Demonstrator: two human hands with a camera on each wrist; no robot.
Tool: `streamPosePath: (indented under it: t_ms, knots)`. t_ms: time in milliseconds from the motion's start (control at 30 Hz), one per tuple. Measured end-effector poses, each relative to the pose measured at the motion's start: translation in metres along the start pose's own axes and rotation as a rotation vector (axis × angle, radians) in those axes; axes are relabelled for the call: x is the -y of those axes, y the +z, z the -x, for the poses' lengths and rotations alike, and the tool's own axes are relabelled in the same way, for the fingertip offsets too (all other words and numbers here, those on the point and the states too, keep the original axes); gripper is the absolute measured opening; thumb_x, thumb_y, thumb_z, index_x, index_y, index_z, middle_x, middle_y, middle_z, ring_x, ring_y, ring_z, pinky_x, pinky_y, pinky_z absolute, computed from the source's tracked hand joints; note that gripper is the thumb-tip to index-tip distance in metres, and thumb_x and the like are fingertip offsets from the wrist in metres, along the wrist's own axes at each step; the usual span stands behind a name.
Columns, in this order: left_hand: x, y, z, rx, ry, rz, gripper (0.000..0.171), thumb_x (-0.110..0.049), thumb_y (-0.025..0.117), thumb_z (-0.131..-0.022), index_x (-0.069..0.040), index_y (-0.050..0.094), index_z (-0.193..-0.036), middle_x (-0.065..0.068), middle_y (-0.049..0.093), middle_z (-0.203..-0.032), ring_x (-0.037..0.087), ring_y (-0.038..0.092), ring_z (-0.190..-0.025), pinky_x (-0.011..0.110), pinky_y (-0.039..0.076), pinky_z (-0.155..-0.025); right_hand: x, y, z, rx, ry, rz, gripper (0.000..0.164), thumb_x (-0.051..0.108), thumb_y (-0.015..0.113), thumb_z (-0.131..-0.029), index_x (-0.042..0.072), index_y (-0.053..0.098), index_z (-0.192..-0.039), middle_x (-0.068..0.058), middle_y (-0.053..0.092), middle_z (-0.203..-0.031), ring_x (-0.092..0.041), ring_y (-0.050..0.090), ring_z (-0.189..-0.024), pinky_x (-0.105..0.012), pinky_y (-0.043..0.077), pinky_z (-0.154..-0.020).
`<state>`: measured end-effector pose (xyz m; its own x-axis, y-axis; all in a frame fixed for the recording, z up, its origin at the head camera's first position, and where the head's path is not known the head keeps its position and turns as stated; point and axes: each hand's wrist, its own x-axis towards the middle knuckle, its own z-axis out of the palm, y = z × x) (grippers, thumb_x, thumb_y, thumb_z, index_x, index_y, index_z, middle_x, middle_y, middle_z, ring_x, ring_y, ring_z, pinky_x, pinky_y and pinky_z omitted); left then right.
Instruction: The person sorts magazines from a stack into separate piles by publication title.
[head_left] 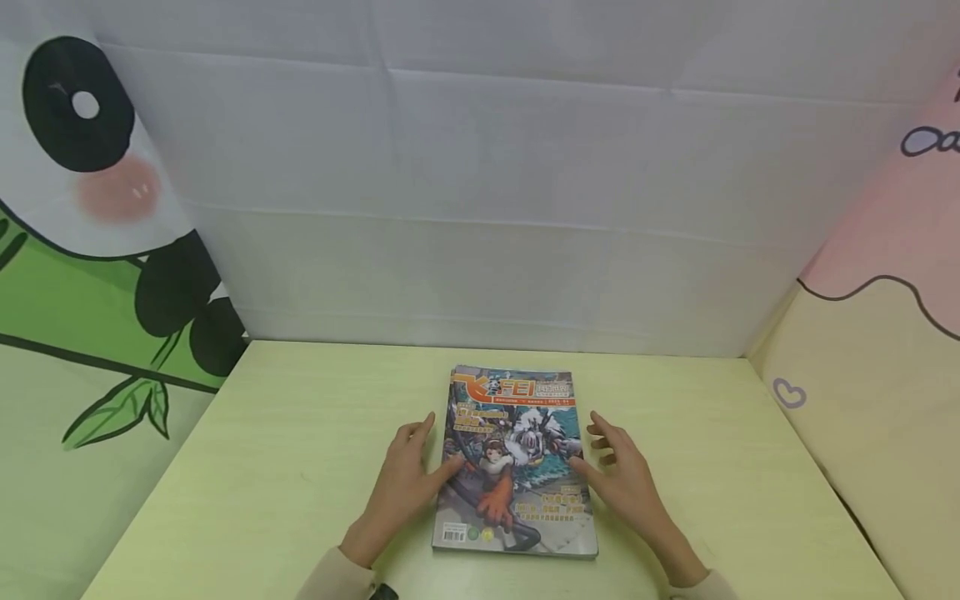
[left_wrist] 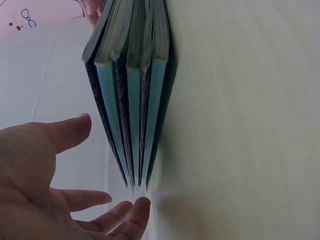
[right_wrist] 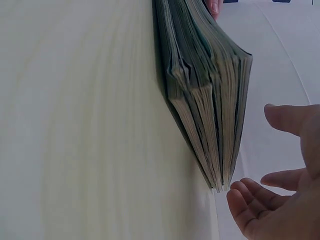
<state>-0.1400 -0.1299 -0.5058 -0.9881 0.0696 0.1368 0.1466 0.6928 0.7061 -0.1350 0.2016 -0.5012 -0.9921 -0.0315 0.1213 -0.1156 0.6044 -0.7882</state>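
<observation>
A neat stack of several magazines point(head_left: 513, 483) lies flat on the table, its top cover showing an illustrated figure and an orange title. Along the stack's left side, my left hand point(head_left: 405, 477) is held with loosely spread fingers, its thumb overlapping the cover edge in the head view. My right hand point(head_left: 626, 483) mirrors it on the right side, fingers slightly bent and thumb over that edge. Blue and dark spines point(left_wrist: 132, 95) face the left hand in the left wrist view. Page edges point(right_wrist: 220, 115) face the right hand in the right wrist view. Neither hand grips the stack.
The pale yellow table point(head_left: 300, 450) runs back to a white cloth wall point(head_left: 480, 167). A printed panel with a cartoon face and leaves point(head_left: 112, 308) stands at left, a pink and cream panel point(head_left: 870, 400) at right.
</observation>
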Motion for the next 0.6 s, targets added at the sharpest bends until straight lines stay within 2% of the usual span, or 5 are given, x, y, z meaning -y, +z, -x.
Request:
streamPosePath:
  t_ms: [100,167,400,600]
  knots:
    - [0.002,0.002,-0.001,0.010,-0.014,0.036,0.088,-0.033,0.091,-0.094,0.011,0.050,-0.159,0.028,0.061,-0.135,0.026,0.060,-0.097,0.038,0.058,-0.083,-0.001,0.001,0.000,0.011,0.018,-0.019,0.080,0.011,0.087,-0.097,-0.005,0.046,-0.164,-0.019,0.065,-0.142,-0.030,0.064,-0.119,-0.039,0.059,-0.096]
    - [0.003,0.003,-0.002,0.013,-0.012,0.067,0.089,-0.030,0.093,-0.091,0.012,0.051,-0.157,0.023,0.062,-0.126,0.019,0.057,-0.091,0.030,0.055,-0.076,-0.003,0.001,0.000,0.021,0.028,-0.039,0.081,0.011,0.088,-0.097,-0.005,0.046,-0.164,-0.018,0.065,-0.141,-0.028,0.064,-0.117,-0.034,0.059,-0.094]
    - [0.003,0.005,-0.002,0.022,-0.020,0.127,0.086,-0.025,0.096,-0.087,0.013,0.056,-0.153,0.014,0.064,-0.110,0.016,0.059,-0.088,0.025,0.055,-0.073,-0.007,0.003,-0.001,0.031,0.034,-0.103,0.081,0.007,0.090,-0.094,-0.007,0.048,-0.162,-0.019,0.064,-0.136,-0.025,0.064,-0.111,-0.026,0.059,-0.087]
    - [0.006,0.007,-0.001,0.039,-0.034,0.158,0.079,-0.020,0.097,-0.086,0.011,0.061,-0.149,0.010,0.064,-0.105,0.015,0.059,-0.086,0.023,0.055,-0.073,-0.011,0.007,-0.001,0.050,0.040,-0.099,0.081,0.008,0.092,-0.091,-0.011,0.051,-0.158,-0.019,0.065,-0.130,-0.020,0.063,-0.101,-0.023,0.058,-0.079]
